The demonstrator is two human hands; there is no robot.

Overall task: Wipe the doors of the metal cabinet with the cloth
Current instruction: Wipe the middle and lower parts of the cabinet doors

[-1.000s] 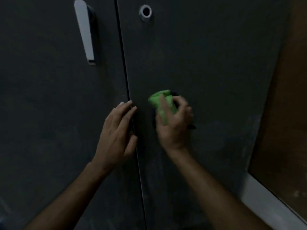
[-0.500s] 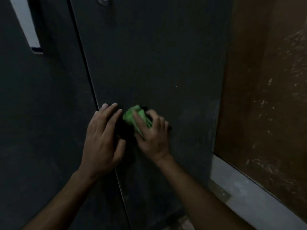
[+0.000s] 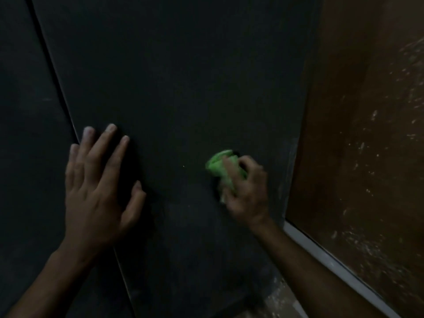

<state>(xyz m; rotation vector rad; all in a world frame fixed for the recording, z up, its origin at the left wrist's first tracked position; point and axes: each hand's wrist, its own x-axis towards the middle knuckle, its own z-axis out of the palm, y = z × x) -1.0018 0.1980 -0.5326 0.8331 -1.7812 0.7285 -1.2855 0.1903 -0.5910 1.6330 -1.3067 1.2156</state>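
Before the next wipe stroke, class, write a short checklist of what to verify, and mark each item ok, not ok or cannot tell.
1. Green cloth in the grip of the right hand: ok.
2. Cloth pressed against the right door: ok.
3. Left hand flat, bracing across the seam between the doors: ok.
4. Room to wipe on toward the door's right edge: ok, a strip remains.
5. Pale marks near that edge wiped away: not ok.
6. Left door already wiped: cannot tell, too dark.

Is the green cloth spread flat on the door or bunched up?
Bunched up: the green cloth shows as a crumpled wad in the right hand, pressed against the right door.
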